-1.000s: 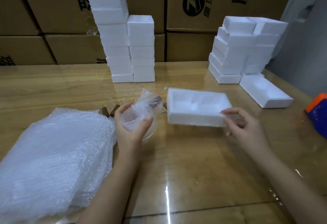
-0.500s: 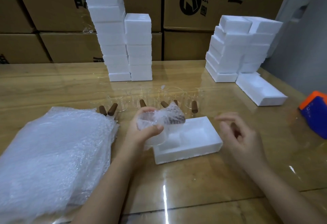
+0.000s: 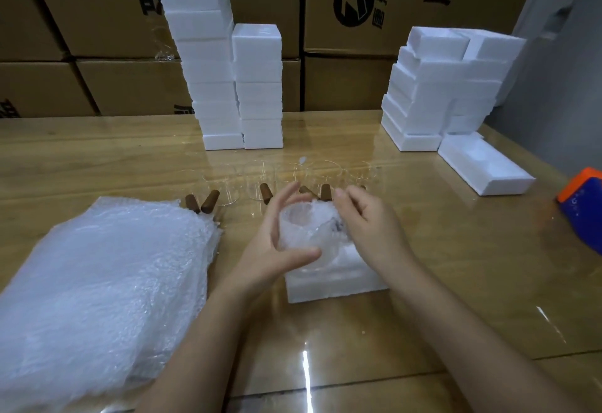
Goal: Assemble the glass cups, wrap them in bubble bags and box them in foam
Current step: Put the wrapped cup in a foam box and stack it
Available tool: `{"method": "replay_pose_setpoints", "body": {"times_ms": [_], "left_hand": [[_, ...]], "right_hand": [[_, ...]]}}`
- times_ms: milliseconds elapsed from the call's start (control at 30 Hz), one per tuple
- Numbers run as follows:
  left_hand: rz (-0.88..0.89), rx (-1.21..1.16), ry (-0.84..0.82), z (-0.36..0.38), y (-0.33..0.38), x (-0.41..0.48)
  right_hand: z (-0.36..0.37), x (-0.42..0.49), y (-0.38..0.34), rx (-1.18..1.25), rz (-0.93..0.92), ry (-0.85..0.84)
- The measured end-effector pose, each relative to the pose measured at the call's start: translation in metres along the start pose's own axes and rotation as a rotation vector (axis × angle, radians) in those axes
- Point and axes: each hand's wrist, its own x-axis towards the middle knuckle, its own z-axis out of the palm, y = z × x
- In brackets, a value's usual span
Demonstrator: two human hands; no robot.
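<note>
Centrally, both hands work a bubble-wrapped cup over an open foam tray.

Fingers and thumb of the left hand (image 3: 277,240) curve round the wrapped cup (image 3: 306,230), holding it just above the foam tray (image 3: 335,282) at mid-frame. The right hand (image 3: 368,227) curls against the wrap's right side; whether it pinches the wrap I cannot tell. Bare glass cups (image 3: 257,181) with brown handles line up behind, a pile of bubble bags (image 3: 97,282) fills the lower left, and foam stacks (image 3: 224,64) rise at the top of the wooden table (image 3: 456,266).

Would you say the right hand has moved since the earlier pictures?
Yes, the right hand moved left, from beside the foam tray onto the wrapped cup.
</note>
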Motion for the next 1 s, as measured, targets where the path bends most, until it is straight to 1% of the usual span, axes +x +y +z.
{"method": "replay_pose_setpoints", "body": {"times_ms": [33,100,167,200,267,433,500,567,700,767,900,967,1000], "left_hand": [[-0.006,-0.055,0.030,0.000,-0.003,0.003],[-0.022,-0.161,0.196,0.000,-0.009,0.009],[-0.057,-0.182,0.361,-0.001,-0.017,0.013],[-0.080,-0.174,0.399,-0.001,-0.021,0.013],[-0.127,-0.166,0.423,0.001,-0.026,0.012],[-0.200,-0.158,0.427,0.011,-0.034,0.013],[-0.218,-0.180,0.453,0.014,-0.035,0.013],[-0.214,-0.173,0.480,0.016,-0.035,0.013],[-0.243,-0.183,0.482,0.017,-0.035,0.014],[-0.274,-0.198,0.478,0.017,-0.035,0.015],[-0.298,-0.177,0.474,0.017,-0.033,0.016],[-0.301,-0.175,0.478,0.017,-0.033,0.015],[-0.301,-0.175,0.482,0.018,-0.033,0.015]], "right_hand": [[-0.006,0.002,0.002,-0.021,-0.003,0.031],[-0.017,0.005,0.008,-0.108,-0.021,0.085],[-0.021,0.005,0.012,-0.227,-0.041,0.080],[-0.021,0.004,0.013,-0.299,-0.053,0.060],[-0.014,0.000,0.013,-0.413,-0.086,0.014],[0.003,-0.004,0.012,-0.525,-0.179,-0.125],[0.006,0.000,0.012,-0.542,-0.155,-0.172],[0.006,0.003,0.014,-0.560,-0.093,-0.245],[0.003,0.002,0.017,-0.591,0.001,-0.348],[0.004,-0.001,0.018,-0.688,0.014,-0.356],[0.004,-0.004,0.020,-0.906,-0.058,-0.230],[0.004,-0.004,0.023,-0.868,-0.062,-0.220],[0.002,-0.003,0.024,-0.770,-0.040,-0.211]]}}
